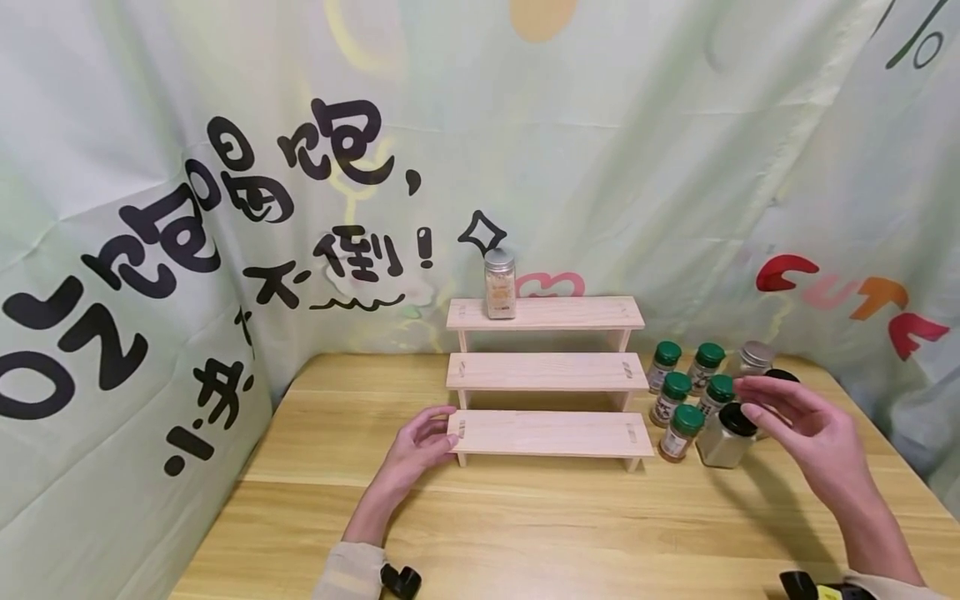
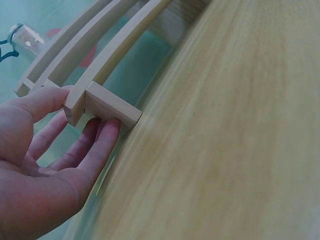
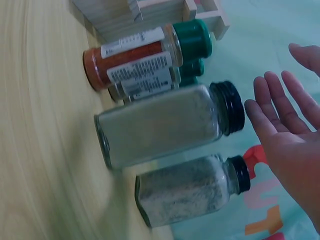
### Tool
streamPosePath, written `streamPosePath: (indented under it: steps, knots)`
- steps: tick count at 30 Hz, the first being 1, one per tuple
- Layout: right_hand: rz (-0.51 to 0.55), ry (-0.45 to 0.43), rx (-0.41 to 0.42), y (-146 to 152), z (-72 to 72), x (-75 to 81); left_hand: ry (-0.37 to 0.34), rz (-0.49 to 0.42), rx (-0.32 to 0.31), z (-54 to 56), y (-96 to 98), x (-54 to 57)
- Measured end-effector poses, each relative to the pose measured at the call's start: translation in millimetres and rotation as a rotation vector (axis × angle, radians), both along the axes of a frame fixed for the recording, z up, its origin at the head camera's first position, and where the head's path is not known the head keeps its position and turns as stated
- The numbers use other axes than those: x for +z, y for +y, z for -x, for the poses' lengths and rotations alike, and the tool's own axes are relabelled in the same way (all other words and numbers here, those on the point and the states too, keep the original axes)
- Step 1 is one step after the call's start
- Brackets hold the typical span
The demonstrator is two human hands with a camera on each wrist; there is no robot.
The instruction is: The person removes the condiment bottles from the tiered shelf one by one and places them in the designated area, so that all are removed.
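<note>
A three-tier wooden shelf rack (image 1: 551, 433) stands on the table. My left hand (image 1: 422, 446) holds the left end of its lowest tier; in the left wrist view the thumb (image 2: 47, 100) lies against the board and the fingertips touch the leg beneath. On the top tier, near its left end, one glass spice jar with a silver cap (image 1: 500, 287) stands upright. My right hand (image 1: 813, 429) hovers with nothing in it, fingers extended, just above a square glass jar with a black lid (image 3: 162, 125). Beside that jar is a green-capped spice jar (image 1: 681, 433) with reddish contents.
Several more green-capped jars (image 1: 670, 398) cluster right of the rack, with a silver-capped jar (image 1: 752, 358) behind them. Another black-lidded jar (image 3: 187, 190) stands near the right hand. A printed cloth (image 1: 600, 183) hangs behind the wooden table (image 1: 525, 533).
</note>
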State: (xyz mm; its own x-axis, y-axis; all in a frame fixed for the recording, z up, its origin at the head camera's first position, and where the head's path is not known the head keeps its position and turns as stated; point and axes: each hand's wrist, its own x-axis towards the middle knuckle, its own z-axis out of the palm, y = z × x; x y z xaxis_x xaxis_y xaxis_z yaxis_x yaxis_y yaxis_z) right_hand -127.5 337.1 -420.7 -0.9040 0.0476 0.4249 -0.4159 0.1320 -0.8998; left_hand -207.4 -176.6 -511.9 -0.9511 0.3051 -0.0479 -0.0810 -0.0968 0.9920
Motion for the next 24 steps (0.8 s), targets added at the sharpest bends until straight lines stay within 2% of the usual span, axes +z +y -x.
streamPosePath:
  steps: [5,14,18,24]
  knots:
    - [0.013,0.0,0.025,-9.1,-1.1,4.2,0.005,-0.001,0.002,-0.8,0.1,1.4]
    - [-0.045,0.012,0.05,-28.1,-1.4,9.3,0.014,0.003,0.002,-1.5,0.5,3.2]
    - [-0.06,0.014,0.08,-34.7,-0.1,8.8,0.014,0.003,0.001,-1.3,0.5,2.6]
    - [-0.103,0.004,0.08,-44.8,3.2,5.8,0.011,-0.003,-0.003,-1.1,0.3,1.3]
